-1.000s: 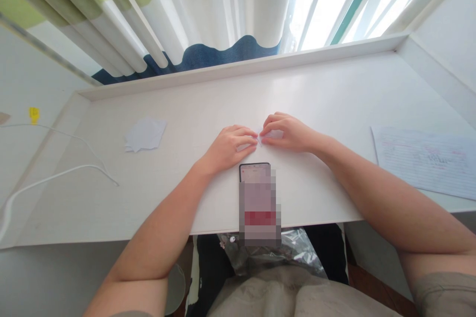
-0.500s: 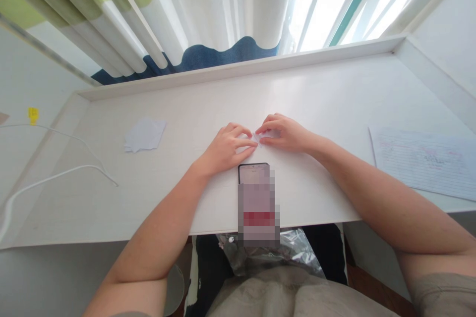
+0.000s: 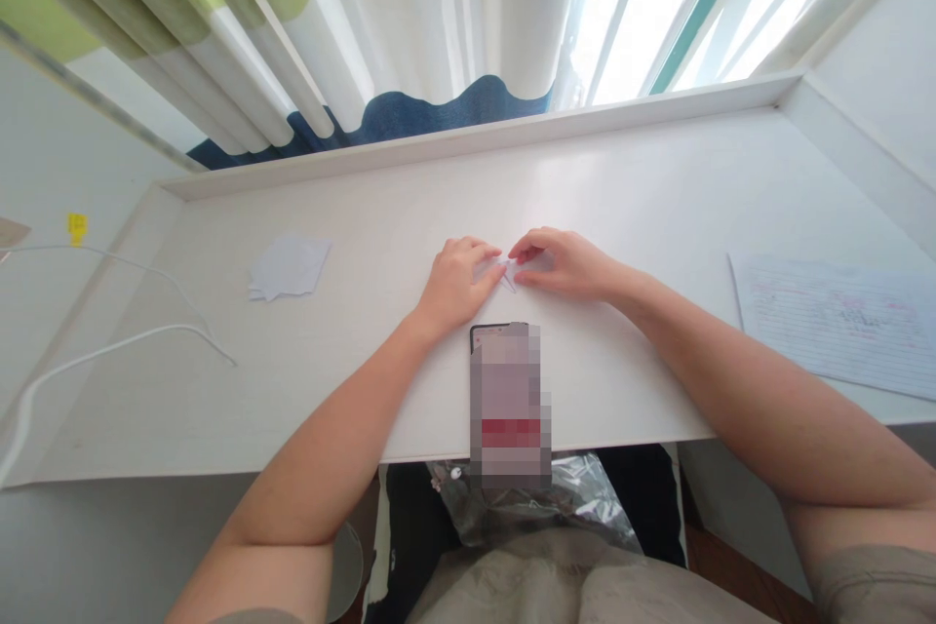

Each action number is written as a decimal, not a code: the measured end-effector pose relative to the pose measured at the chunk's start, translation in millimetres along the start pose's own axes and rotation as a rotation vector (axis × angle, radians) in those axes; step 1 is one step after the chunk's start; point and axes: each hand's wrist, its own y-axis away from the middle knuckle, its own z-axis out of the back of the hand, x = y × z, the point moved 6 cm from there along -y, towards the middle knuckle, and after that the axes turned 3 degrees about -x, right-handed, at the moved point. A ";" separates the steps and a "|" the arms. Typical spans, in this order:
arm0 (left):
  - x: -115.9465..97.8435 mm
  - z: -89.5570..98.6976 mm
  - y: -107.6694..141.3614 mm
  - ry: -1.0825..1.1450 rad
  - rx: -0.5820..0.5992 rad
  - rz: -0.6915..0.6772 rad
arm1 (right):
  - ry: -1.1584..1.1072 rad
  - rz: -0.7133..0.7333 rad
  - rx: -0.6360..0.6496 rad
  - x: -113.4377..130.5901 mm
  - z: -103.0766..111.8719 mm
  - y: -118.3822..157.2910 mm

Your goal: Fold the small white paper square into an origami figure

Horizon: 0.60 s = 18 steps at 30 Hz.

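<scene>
A small folded piece of white paper (image 3: 510,277) is between my two hands on the white desk (image 3: 351,234). My left hand (image 3: 462,279) grips its left side, thumb and fingertips closed on it. From the right, my right hand (image 3: 554,263) pinches the other side, the fingers curled over the paper. Most of the paper is hidden under the fingers. Just below my hands lies a phone (image 3: 501,335), its screen mostly blurred out.
Several loose white papers (image 3: 290,267) lie to the left. A lined, written sheet (image 3: 840,317) lies at the right. White cables (image 3: 117,341) cross the left end. A clear plastic bag (image 3: 585,497) rests on my lap. A raised rim (image 3: 483,136) runs along the back.
My left hand has turned slightly and its thumb has moved up along the paper. More of the paper's lower tip shows. The whole view has shifted a little.
</scene>
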 end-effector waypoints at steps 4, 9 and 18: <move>1.6 -5.3 -4.9 0.030 -0.010 0.093 | -0.008 0.002 -0.006 0.1 0.6 0.4; 0.4 -2.7 -5.1 0.070 0.014 0.104 | 0.018 0.042 -0.003 1.8 0.5 0.4; 1.3 0.7 -4.9 0.087 0.157 0.098 | 0.036 0.122 0.041 -0.7 -5.1 1.3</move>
